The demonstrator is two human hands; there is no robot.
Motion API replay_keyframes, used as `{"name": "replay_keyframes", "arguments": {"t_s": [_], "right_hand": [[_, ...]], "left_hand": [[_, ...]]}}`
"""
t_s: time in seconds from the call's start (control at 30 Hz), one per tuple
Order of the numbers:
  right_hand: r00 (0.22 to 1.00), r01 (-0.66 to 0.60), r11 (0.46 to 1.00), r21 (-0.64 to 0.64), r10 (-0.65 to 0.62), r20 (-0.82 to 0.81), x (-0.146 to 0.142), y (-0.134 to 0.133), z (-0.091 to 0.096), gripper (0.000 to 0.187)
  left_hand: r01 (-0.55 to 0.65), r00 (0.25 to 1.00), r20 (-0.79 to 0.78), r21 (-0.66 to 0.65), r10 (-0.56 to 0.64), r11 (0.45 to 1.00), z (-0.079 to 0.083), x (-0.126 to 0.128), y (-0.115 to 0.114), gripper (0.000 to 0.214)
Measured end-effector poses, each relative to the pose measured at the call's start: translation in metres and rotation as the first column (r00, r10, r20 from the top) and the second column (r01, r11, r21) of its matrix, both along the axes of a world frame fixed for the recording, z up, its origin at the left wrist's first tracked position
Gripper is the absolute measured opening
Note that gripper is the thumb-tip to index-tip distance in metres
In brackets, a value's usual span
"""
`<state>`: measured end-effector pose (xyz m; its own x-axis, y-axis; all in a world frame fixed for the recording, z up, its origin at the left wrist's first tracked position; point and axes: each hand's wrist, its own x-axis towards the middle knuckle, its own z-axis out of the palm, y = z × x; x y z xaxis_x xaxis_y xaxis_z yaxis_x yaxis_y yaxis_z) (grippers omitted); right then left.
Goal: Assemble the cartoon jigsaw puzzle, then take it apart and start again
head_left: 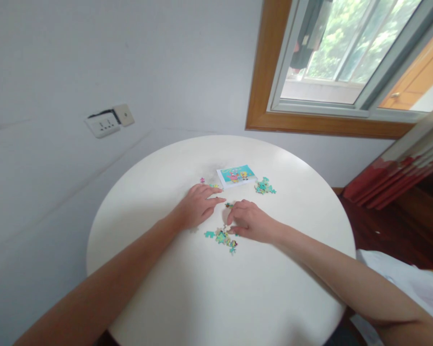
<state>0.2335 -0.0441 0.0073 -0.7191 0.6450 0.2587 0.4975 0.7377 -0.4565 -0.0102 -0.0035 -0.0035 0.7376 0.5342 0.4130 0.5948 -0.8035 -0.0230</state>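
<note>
Small teal-and-yellow jigsaw pieces (222, 236) lie scattered on the round white tabletop (216, 298), none clearly joined, most fitting seemingly undone — the left hand (201, 204) spread and released, the right hand (250, 220) curled at a pale jigsaw piece (227, 228), grip unclear.

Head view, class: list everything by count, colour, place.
round table: one, white, centre
picture card: one, mostly teal, far centre
far jigsaw pile: one, teal mix, right of card
near jigsaw pile: one, teal mix, centre
loose jigsaw pieces: several, mixed, by card
wall socket: one, white, left
cover plate: one, cream, beside socket
wall: one, whitish, behind
window: one, brown frame, upper right
garments: uncountable, dark, beyond window
foliage: uncountable, green, beyond window
door: one, orange, upper right
curtain: one, red and cream, right
floor: one, dark red, right
cloth: one, white, lower right
left hand: one, bare, centre
right hand: one, bare, centre
forearms: two, bare, below
</note>
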Motion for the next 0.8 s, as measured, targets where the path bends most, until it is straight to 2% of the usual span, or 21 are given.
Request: {"name": "replay_keyframes", "arguments": {"t_s": [0.13,0.27,0.43,0.57,0.67,0.73,0.8], "right_hand": [[0.992,0.051,0.999,-0.016,-0.053,-0.114,-0.002,0.007,-0.005,0.011],[0.969,0.184,0.979,0.087,-0.166,-0.184,-0.004,0.016,-0.01,0.016],[0.99,0.098,0.987,0.127,-0.084,-0.113,-0.004,0.016,-0.01,0.026],[0.977,0.129,0.982,0.138,-0.102,-0.187,0.007,0.017,0.001,0.033],[0.979,0.067,0.996,0.064,-0.053,-0.197,0.021,0.019,0.013,0.025],[0.988,-0.039,0.998,-0.052,0.031,-0.154,0.028,0.019,0.019,0.023],[0.986,-0.154,0.967,-0.201,0.136,-0.099,0.032,0.017,0.024,0.022]], "left_hand": [[-0.014,0.999,0.043,-0.014,0.015,1.0,0.0,0.0,0.001,0.04],[-0.002,0.998,0.055,-0.035,0.004,0.999,0.0,0.0,0.002,0.043],[0.019,0.999,0.05,-0.053,-0.017,0.998,0.002,0.002,-0.001,0.041],[0.044,0.998,0.04,-0.072,-0.042,0.996,0.002,0.003,-0.003,0.04],[0.069,0.996,0.067,-0.093,-0.063,0.993,0.002,0.006,-0.003,0.037],[0.071,0.994,0.092,-0.119,-0.06,0.99,0.002,0.011,-0.003,0.031],[0.067,0.993,0.104,-0.154,-0.051,0.986,0.002,0.017,-0.002,0.027]]}}
